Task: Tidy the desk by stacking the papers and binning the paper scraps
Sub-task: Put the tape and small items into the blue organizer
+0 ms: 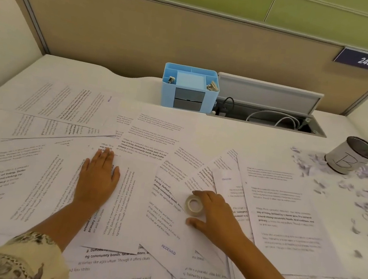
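Papers (141, 202) left; scraps (366, 193) right around cup (350, 156)

- I see white papers (283, 216) printed in black text, some lines bold, all round the organiser.
- One sheet in front of the organiser carries a blue "RECEIVED" stamp (168, 249).
- The organiser (189, 88) is light blue with a grey drawer front.
- The tape (193, 206), in front of the organiser, is translucent off-white.
- The tin (352, 159), right of the organiser, is wrapped in white paper with a black hand-drawn "B"; its inside is dark.
- Pale lilac-white scraps (366, 195) lie round the tin.
- My left sleeve (18, 258) is cream with a brown floral pattern.
- The plate (365, 60), up right of the organiser, is navy with white "248".
- The partition (144, 27) behind is beige, green above.
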Demonstrator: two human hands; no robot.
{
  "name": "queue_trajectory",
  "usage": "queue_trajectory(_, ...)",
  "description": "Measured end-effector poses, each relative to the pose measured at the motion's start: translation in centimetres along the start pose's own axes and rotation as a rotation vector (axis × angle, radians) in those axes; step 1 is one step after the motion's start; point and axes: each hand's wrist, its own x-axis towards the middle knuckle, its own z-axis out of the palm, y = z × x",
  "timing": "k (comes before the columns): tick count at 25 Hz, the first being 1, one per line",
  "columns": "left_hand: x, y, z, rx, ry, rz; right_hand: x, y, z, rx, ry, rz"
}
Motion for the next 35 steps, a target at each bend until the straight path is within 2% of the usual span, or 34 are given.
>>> queue_trajectory(4,0.0,0.2,-0.1,-0.013,-0.002,-0.004,0.0,0.6,0.7,0.033,0.078,-0.036)
queue_trajectory(8,0.0,0.1,-0.1,0.006,0.002,-0.002,1.5,0.5,-0.5,0.192,0.12,0.028)
queue_trajectory(14,0.1,0.0,0.0,0.007,0.005,-0.001,9.6,1.1,-6.1,0.353,0.255,0.142)
queue_trajectory(17,0.1,0.0,0.1,-0.007,0.01,0.004,14.5,0.2,-8.3,0.414,0.272,0.215)
queue_trajectory(26,0.2,0.0,0.3,0.009,0.012,-0.009,26.4,-2.2,-13.1,0.317,0.409,0.145)
queue_trajectory(35,0.1,-0.1,0.5,0.024,0.046,-0.006,32.6,-1.9,-12.2,0.058,0.407,0.247)
